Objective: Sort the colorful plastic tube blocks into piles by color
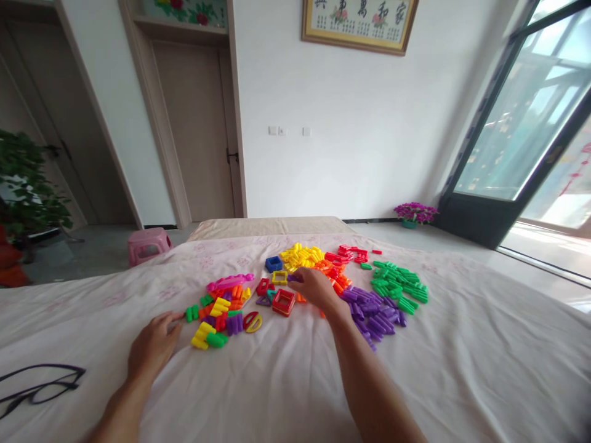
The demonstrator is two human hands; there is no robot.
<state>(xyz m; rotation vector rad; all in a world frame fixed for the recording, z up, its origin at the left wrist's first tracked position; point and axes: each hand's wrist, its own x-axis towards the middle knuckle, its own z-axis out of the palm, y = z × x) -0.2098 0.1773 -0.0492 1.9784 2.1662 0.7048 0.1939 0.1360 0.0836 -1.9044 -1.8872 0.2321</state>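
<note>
My right hand [314, 288] reaches over the middle of the toys, its fingers closed on a small purple plastic block [294, 279]. Beside it lie a yellow square frame [279, 278], a red square frame [283, 302] and a blue square frame [274, 264]. My left hand [157, 339] rests on the sheet with its fingers apart, the index fingertip close to a green block [189, 314]. Whether it touches that block I cannot tell. Next to it is a mixed group with yellow blocks [203, 336], purple blocks [234, 324] and a pink bumpy piece [230, 282].
Blocks lie in colour piles: yellow [302, 256], orange [333, 272], red [352, 253], green [399, 282] and purple [373, 314]. Black-framed glasses [41, 387] lie at the left on the pale sheet [268, 394]. A pink stool [148, 245] stands beyond the bed.
</note>
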